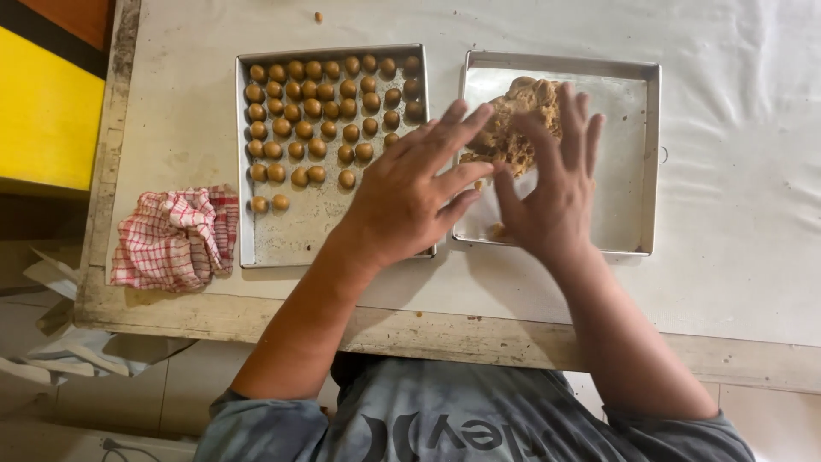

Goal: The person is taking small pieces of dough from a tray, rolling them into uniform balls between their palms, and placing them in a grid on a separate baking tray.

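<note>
Nearest the front edge of the pale, worn wooden table [256, 321], both forearms reach up from a grey printed shirt [462, 423]. At the front left corner lies a crumpled red-and-white checked cloth [171, 238], just beside a square metal tray [291, 235]. Over that tray's right front corner the left hand [410, 192] is spread flat, fingers extended and apart, gripping nothing; its fingertips cross onto the neighbouring square metal baking tray [629, 162]. Touching it, palm toward palm, the right hand [552, 184] is likewise open with fingers pointing away, resting above the second tray's left half; whether something small sits pressed between the two palms cannot be told. Just beyond the fingertips, in the far left corner of that second tray, sits a lump of crumbly tan-brown dough [517, 120], rough, uneven and partly hidden by the fingers. Farther left, the first tray carries rows of small round brown dough balls [329, 107], smooth, packed toward its far edge, its near part bare.
</note>
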